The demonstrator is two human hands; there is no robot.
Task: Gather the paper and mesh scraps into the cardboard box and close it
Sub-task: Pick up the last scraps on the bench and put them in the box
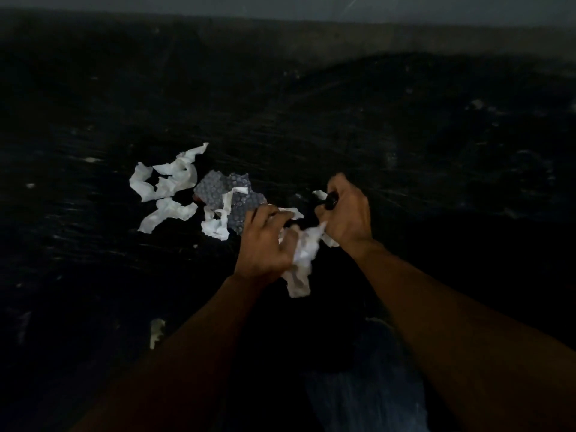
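Left hand (265, 244): lower centre of frame; fingers curled round the crumpled paper (300, 260).
Right hand (346, 213): just right of the left; fingers closed on the other end of the same paper. A small dark object (332, 201) shows at its knuckles, possibly held too; the dim view leaves this unsure.
Loose paper scraps (168, 182): left of centre, lying on the dark surface (405, 135), apart from both hands.
Mesh scrap (212, 185): centre, between the loose scraps and the left hand, with a paper strip (223, 213) draped over it.
Stray scrap (157, 335): lower left, well apart from the rest.
Cardboard box: not in view; no container shows, so nothing is seen packed yet.
Risk, dropping: the wad's tail hangs free below the hands and could slip out during carrying.
Risk, scattering: lifting the mesh would likely shed the draped strip.
Risk, omission: the stray scrap is easily missed in this poor light.
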